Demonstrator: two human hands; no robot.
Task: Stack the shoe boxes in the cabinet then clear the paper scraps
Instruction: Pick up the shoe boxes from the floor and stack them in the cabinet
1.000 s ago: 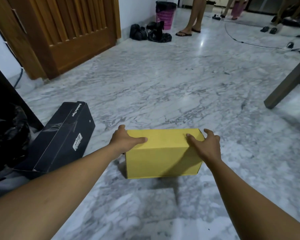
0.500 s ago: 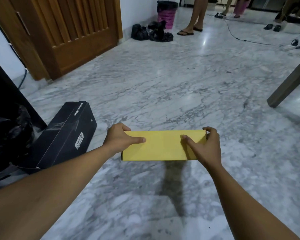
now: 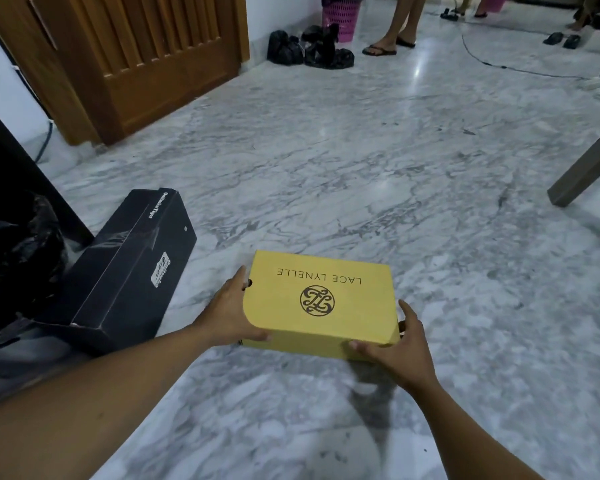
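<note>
**Yellow shoe box held at both ends above a marble floor**

A yellow shoe box (image 3: 317,303) is gripped between two bare hands, its lid face turned up and printed with a round emblem and the words LACE LYNELLE, read upside down from the head view. The left hand (image 3: 227,311) is pressed against the box's left end, the thumb wrapped over the near bottom corner; its fingers are closed on the box. The right hand (image 3: 397,353) is clamped on the near right corner, the thumb laid along the near edge and the other fingers run up the right end. The box is tilted, the near edge lower, and a shadow is cast on the marble floor (image 3: 361,161) beneath it.

A black shoe box (image 3: 129,271) is seen lying on the floor just to the left, near the left hand but apart from it, with its long edge running away from the viewer. A dark panel edge (image 3: 11,161) and a black plastic bag (image 3: 14,265) are set at the far left. A wooden door (image 3: 146,57) is seen beyond them.

Ahead and to the right, a wide stretch of bare floor is left open. A furniture leg (image 3: 586,168) is planted at the right edge, well apart from the box. Black bags (image 3: 309,51), a pink basket (image 3: 340,15), a cable (image 3: 492,62) and a standing person's legs (image 3: 395,26) are kept to the far end of the room
</note>
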